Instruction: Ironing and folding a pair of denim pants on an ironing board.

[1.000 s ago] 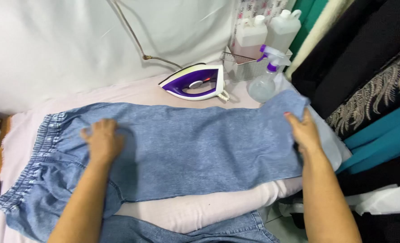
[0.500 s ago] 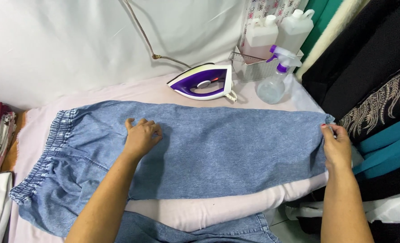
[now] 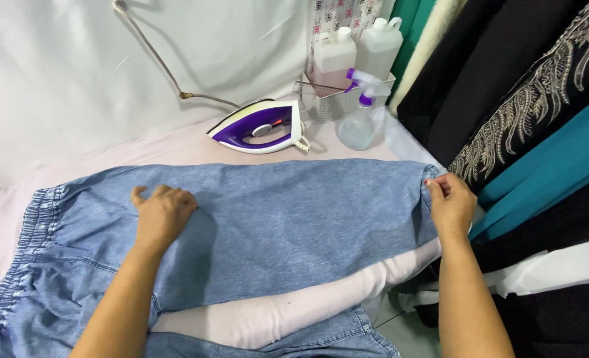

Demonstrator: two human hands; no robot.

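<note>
Light blue denim trousers [image 3: 288,225] with an elastic waistband lie spread over a pale pink ironing board [image 3: 288,318]. One leg runs across the board to the right. My left hand [image 3: 162,213] rests flat on the upper part of that leg, fingers slightly spread. My right hand [image 3: 450,202] pinches the hem of the leg at the board's right end. The other leg hangs off the near edge at the bottom.
A purple and white iron [image 3: 258,127] lies on the board's far side, its cord running up the white wall. A spray bottle [image 3: 359,119] and a wire basket with two plastic bottles [image 3: 354,56] stand at the back right. Dark and teal garments [image 3: 539,132] hang on the right.
My right hand has slid out to the hem at the right end and gripped it. My left hand moved right along the leg. The view shifted right.
</note>
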